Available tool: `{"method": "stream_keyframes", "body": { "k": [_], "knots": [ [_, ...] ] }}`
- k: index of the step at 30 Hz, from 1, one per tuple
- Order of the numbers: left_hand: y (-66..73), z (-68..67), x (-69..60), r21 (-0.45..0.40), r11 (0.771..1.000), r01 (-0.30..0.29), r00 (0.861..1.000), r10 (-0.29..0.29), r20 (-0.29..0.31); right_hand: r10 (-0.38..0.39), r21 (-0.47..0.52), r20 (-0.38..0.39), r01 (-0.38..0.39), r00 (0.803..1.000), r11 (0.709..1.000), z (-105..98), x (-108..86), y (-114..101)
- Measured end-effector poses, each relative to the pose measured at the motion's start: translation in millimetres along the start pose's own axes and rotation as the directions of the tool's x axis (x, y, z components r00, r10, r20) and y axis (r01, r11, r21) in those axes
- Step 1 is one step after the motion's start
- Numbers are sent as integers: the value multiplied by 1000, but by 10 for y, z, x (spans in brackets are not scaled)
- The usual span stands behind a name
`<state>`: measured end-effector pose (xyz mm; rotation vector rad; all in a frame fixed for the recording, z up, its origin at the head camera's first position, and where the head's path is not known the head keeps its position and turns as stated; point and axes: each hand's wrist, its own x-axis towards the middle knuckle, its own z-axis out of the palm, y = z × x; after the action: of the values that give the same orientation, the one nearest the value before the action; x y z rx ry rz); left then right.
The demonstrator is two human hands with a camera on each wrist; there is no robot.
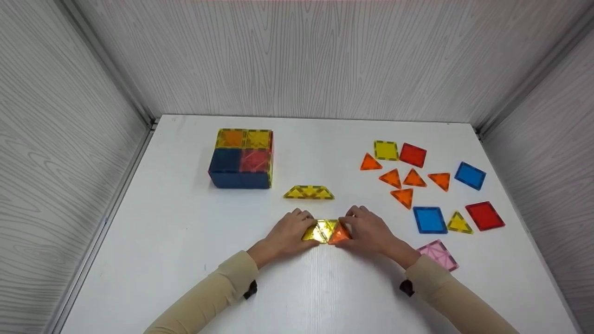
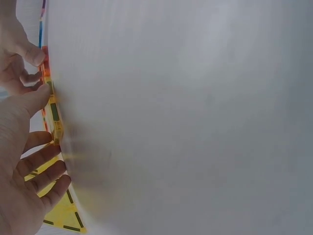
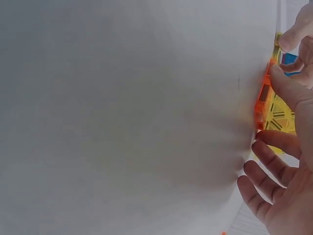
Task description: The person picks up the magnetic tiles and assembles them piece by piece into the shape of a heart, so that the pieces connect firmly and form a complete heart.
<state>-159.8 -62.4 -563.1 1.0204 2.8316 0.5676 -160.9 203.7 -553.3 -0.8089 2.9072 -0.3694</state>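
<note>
The left hand (image 1: 288, 233) pinches the yellow tiles (image 1: 326, 227) and the right hand (image 1: 370, 233) pinches the orange triangle (image 1: 340, 235), side by side on the white table (image 1: 325, 297); they look light, hard and maybe slippery; edges seem best to hold.

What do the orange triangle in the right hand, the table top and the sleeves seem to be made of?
Orange triangle: probably glossy translucent plastic; it glints, and dark strips show along its edge.
Table top: smooth white, perhaps laminate, with a soft sheen.
Sleeves: matte beige cloth, judging by folds; fibre unclear.
</note>
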Motion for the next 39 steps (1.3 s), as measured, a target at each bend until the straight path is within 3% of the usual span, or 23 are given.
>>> {"method": "stream_keyframes", "body": {
  "k": [8, 17, 23, 28, 32, 36, 39],
  "knots": [
    [-13, -30, -15, -22, 1000, -8, 1000, 8, -21, 55, 112, 13, -56, 998, 992, -28, 50, -71],
    [-24, -118, -35, -104, 990, 98, 995, -97, 19, 72, 321, 6, -71, 997, 945, 32, 94, -104],
    [-77, -147, -58, -125, 990, 72, 995, -80, -60, 117, 434, 10, -110, 993, 894, 15, 169, -166],
    [-119, -186, -71, -130, 990, 50, 990, -67, -127, 113, 493, -28, -85, 993, 866, -8, 200, -201],
    [-148, -230, -78, -131, 991, 26, 981, -50, -185, 92, 509, -75, -41, 993, 860, -20, 232, -222],
    [-181, -260, -62, -123, 992, 4, 971, -33, -237, 73, 485, -122, -5, 990, 874, -23, 274, -227],
    [-206, -269, -45, -138, 990, 22, 968, -56, -243, 70, 464, -141, 3, 988, 886, -25, 311, -232]
  ]
}}
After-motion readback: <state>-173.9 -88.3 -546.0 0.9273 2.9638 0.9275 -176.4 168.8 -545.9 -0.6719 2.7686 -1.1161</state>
